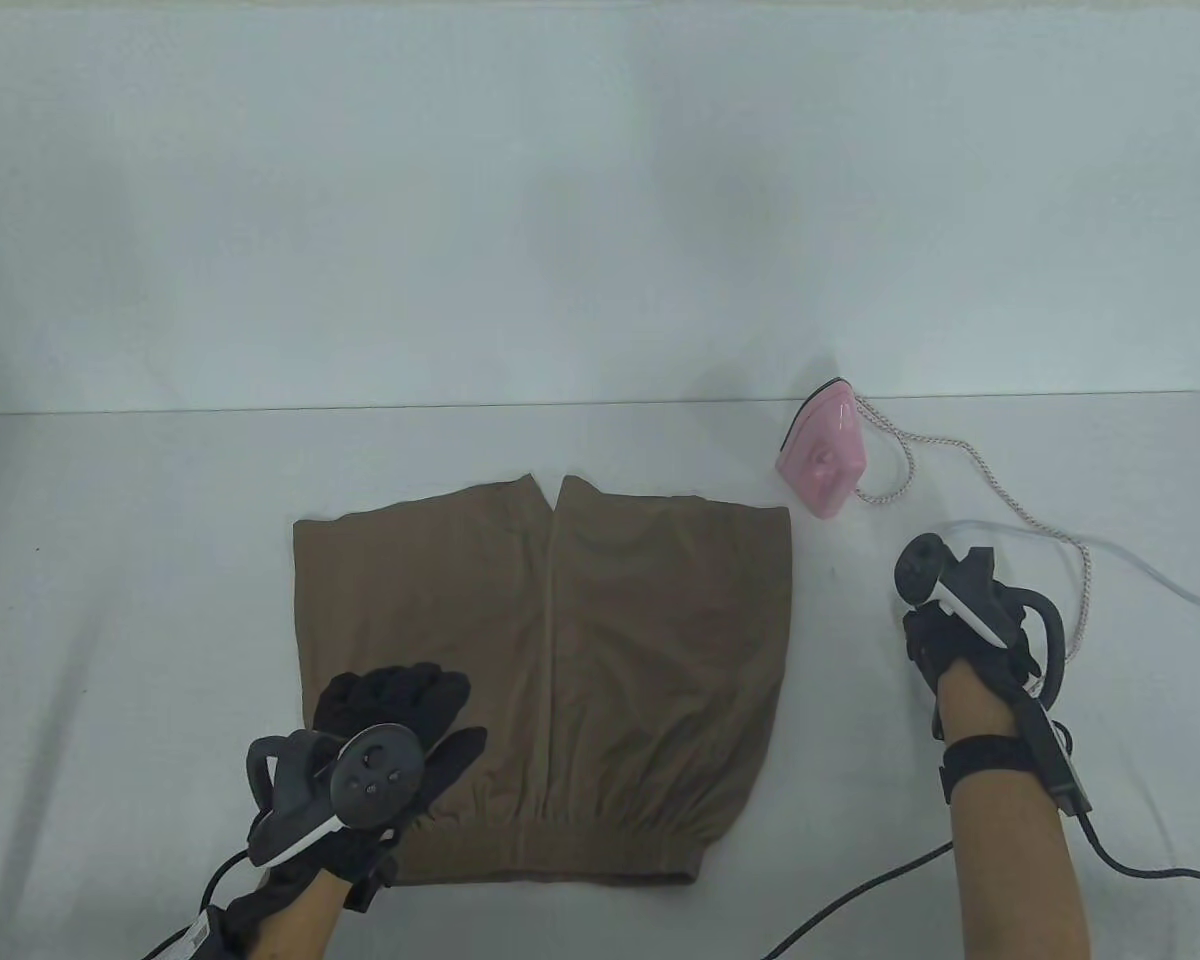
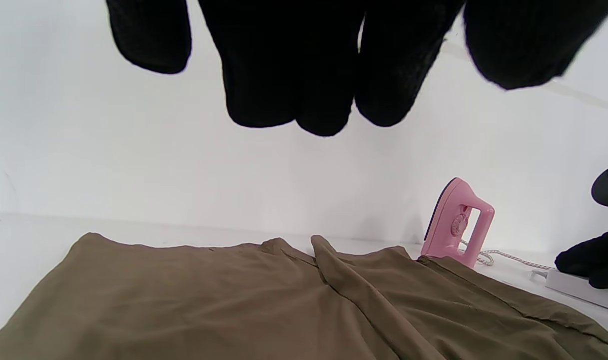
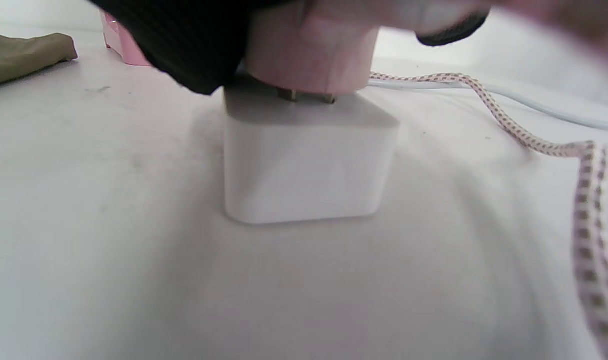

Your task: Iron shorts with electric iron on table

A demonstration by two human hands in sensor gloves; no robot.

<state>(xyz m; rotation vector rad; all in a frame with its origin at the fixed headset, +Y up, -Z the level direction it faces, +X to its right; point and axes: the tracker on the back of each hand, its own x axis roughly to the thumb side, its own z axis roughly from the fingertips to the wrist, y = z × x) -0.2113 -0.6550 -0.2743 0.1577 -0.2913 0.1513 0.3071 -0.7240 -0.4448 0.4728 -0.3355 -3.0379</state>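
Note:
Brown shorts (image 1: 550,680) lie flat on the white table, waistband toward me; they also show in the left wrist view (image 2: 264,305). A pink electric iron (image 1: 825,450) stands on its heel just beyond the shorts' right corner, also seen in the left wrist view (image 2: 458,225). My left hand (image 1: 400,695) is over the shorts' lower left part, its fingers (image 2: 294,75) loose and holding nothing. My right hand (image 1: 928,632), right of the shorts, grips the iron's pink plug (image 3: 311,55). The plug's prongs are partly in a white socket block (image 3: 304,160).
The iron's braided pink-white cord (image 1: 970,480) loops across the table to the plug and shows in the right wrist view (image 3: 533,142). A white cable (image 1: 1140,565) runs off to the right. Black glove cables (image 1: 1160,880) trail at the near right. A white wall backs the table.

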